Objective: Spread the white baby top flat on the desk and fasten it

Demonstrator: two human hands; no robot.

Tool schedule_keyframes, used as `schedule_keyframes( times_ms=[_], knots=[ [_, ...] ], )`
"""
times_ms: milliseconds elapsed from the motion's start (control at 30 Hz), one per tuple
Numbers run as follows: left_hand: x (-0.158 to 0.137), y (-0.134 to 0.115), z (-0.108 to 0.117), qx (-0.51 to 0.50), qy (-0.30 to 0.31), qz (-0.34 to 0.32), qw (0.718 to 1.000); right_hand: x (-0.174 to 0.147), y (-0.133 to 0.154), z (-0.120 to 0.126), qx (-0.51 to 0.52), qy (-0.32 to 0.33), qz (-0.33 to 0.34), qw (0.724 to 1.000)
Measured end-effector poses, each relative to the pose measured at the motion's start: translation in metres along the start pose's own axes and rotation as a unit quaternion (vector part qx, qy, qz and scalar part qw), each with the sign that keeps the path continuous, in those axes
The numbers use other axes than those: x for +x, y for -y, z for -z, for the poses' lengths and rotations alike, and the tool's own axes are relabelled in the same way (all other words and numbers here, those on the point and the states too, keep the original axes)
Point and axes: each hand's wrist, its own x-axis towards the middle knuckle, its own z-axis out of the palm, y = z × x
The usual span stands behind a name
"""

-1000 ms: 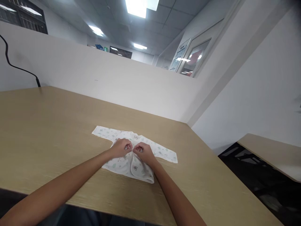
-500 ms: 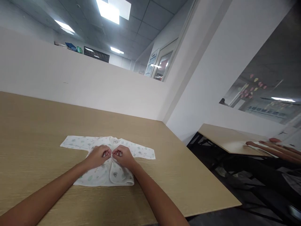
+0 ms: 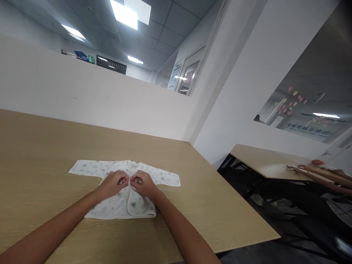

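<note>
A small white baby shirt [image 3: 115, 203] with a green and grey print lies spread flat, its sleeves stretched out to both sides. My left hand [image 3: 114, 184] pinches the left edge of its front opening at chest height. Right beside it, my right hand [image 3: 143, 183] pinches the facing edge. The fingertips of both hands nearly meet over the middle of the shirt. Any fastener between them is too small or hidden to make out. Below the hands the front edges run down to a rounded hem.
The shirt rests on a wooden-topped table [image 3: 220, 205] with a low white partition [image 3: 110, 106] behind it. At the right, beyond a gap, stands a second table [image 3: 264, 161], where another person's arms [image 3: 316, 174] reach over the top.
Both hands keep their pinch on the shirt front with hardly any movement. The whole view has shifted slightly. At the other table, the person's hands have moved a little.
</note>
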Motion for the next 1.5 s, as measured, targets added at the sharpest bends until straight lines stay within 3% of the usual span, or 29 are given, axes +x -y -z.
schedule_keyframes(
  times_ms=[867, 1500],
  knots=[
    [-0.001, -0.006, 0.004, 0.011, -0.002, -0.014, 1.0, -0.001, -0.002, 0.01, -0.025, 0.019, 0.04, 0.999],
    [-0.001, -0.01, 0.002, 0.012, -0.005, 0.0, 1.0, -0.003, -0.001, 0.015, -0.036, 0.032, 0.0, 0.999]
  ],
)
